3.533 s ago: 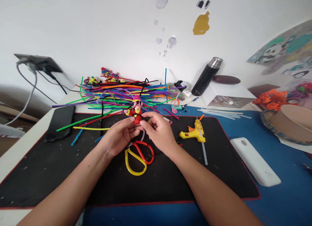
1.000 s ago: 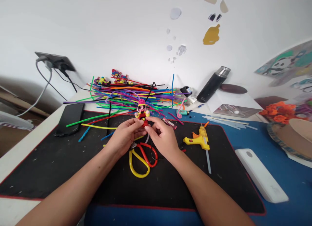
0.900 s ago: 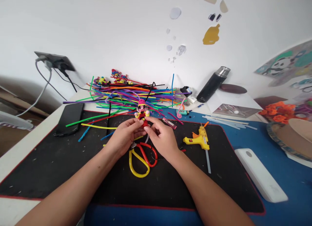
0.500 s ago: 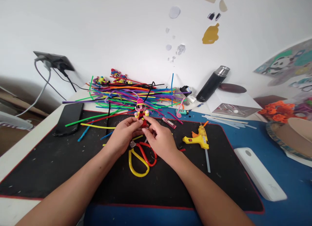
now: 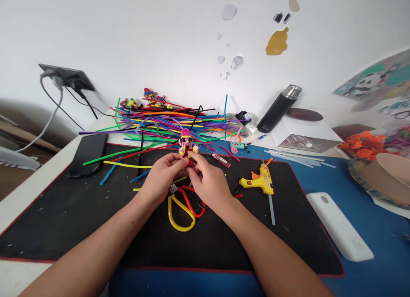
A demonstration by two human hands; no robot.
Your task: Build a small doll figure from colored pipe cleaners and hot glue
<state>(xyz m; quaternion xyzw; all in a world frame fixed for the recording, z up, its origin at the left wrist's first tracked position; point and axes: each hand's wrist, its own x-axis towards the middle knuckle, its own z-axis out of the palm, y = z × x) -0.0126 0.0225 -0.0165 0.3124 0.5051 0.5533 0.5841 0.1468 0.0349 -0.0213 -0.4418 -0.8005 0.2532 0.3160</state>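
Between my two hands, over the black mat [image 5: 224,241], stands a small pipe-cleaner doll [image 5: 185,142] with a pink hat, dark eyes and a red body. My left hand [image 5: 163,174] grips its lower body from the left, thumb and fingers closed. From the right my right hand [image 5: 206,177] pinches the same red body, its index finger against the front. The doll's lower end is partly hidden by the fingers. Just below the hands lie scissors [image 5: 181,229] with one yellow and one red handle; their blades are hidden under the hands.
Colourful pipe cleaners [image 5: 173,122] heap along the wall, with more small dolls [image 5: 153,98] behind. A yellow glue gun [image 5: 261,181] lies right of my hands, a black phone [image 5: 88,155] left. A black flask [image 5: 278,109], white power bank [image 5: 339,226] and woven basket [image 5: 361,181] stand further right.
The doll has turned slightly and tips a little to the right between my fingers. Both hands keep their hold, and the whole view has shifted slightly.
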